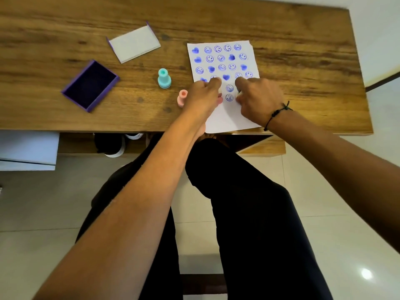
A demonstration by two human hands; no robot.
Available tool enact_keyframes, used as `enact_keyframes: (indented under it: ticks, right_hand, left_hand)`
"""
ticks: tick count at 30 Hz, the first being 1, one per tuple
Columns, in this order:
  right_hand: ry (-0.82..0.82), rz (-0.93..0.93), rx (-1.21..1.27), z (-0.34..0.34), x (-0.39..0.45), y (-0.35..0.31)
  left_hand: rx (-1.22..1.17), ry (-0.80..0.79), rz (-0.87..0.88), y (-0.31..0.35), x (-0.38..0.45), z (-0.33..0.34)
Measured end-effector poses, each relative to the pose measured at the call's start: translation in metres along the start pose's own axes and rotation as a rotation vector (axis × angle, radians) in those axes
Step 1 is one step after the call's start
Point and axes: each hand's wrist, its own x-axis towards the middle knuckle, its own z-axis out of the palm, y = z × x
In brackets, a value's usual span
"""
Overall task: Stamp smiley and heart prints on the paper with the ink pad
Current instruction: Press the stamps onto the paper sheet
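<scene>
Both the left hand (203, 95) and right hand (257, 98) were pressed onto the paper (229, 118), apparently each clenched on a small stamp; wet prints (229, 93) between them risked being smudged.

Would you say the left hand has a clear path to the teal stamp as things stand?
Probably yes. The teal stamp stands upright on bare table, apart from the paper, with nothing between it and the left hand. That hand seems to hold something already, though.

Likely a home: a wood-grain surface (281, 22) stands on glossy pale floor tiles (303, 191), with sneakers (112, 146) tucked on a low shelf underneath, near left.
</scene>
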Motion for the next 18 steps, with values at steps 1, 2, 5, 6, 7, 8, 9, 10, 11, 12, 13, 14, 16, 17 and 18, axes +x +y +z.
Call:
enact_keyframes:
  ticks: [1, 2, 5, 6, 7, 8, 9, 10, 11, 12, 13, 14, 16, 17, 18]
  right_hand:
    - [-0.007, -0.017, -0.017, -0.0004, 0.0011, -0.0007]
    - [-0.012, -0.031, -0.029, -0.0007, 0.0022, -0.0016]
    - [-0.027, -0.049, -0.064, -0.0027, 0.0029, -0.0026]
    - [-0.028, -0.053, -0.075, -0.0030, 0.0032, -0.0027]
    - [-0.030, -0.056, -0.086, -0.0035, 0.0034, -0.0034]
    - [-0.034, -0.058, -0.094, -0.0040, 0.0033, -0.0039]
    - [-0.038, -0.060, -0.103, -0.0045, 0.0035, -0.0046]
    - [-0.040, -0.064, -0.110, -0.0042, 0.0043, -0.0049]
    - [-0.044, -0.067, -0.117, -0.0040, 0.0051, -0.0052]
    - [-0.048, -0.070, -0.123, -0.0036, 0.0056, -0.0056]
    - [-0.051, -0.071, -0.128, -0.0035, 0.0056, -0.0061]
    - [-0.052, -0.069, -0.131, -0.0032, 0.0056, -0.0062]
    - [-0.056, -0.067, -0.127, -0.0027, 0.0056, -0.0055]
    - [-0.057, -0.065, -0.121, -0.0024, 0.0053, -0.0051]
    - [-0.057, -0.069, -0.118, -0.0020, 0.0049, -0.0048]
  left_hand:
    - [-0.003, -0.002, 0.003, -0.0001, -0.0001, -0.0001]
    - [-0.004, -0.001, 0.007, -0.0004, -0.0003, -0.0004]
    - [-0.002, 0.009, 0.008, -0.0010, -0.0007, -0.0009]
    - [0.000, 0.008, 0.010, -0.0009, -0.0010, -0.0006]
    - [0.007, 0.008, 0.009, -0.0007, -0.0009, -0.0007]
    - [0.021, 0.012, 0.003, -0.0008, -0.0007, -0.0008]
    - [0.038, 0.015, -0.005, -0.0010, -0.0002, -0.0011]
    - [0.049, 0.016, -0.010, -0.0013, 0.0000, -0.0011]
    - [0.056, 0.012, -0.010, -0.0015, -0.0006, -0.0010]
    - [0.069, 0.007, -0.004, -0.0019, -0.0014, -0.0008]
    - [0.091, 0.004, 0.004, -0.0027, -0.0022, -0.0009]
    - [0.117, 0.002, 0.009, -0.0037, -0.0026, -0.0010]
    - [0.147, -0.003, 0.016, -0.0044, -0.0038, -0.0011]
    - [0.157, -0.008, 0.020, -0.0033, -0.0046, -0.0011]
    - [0.164, -0.011, 0.022, -0.0022, -0.0047, -0.0010]
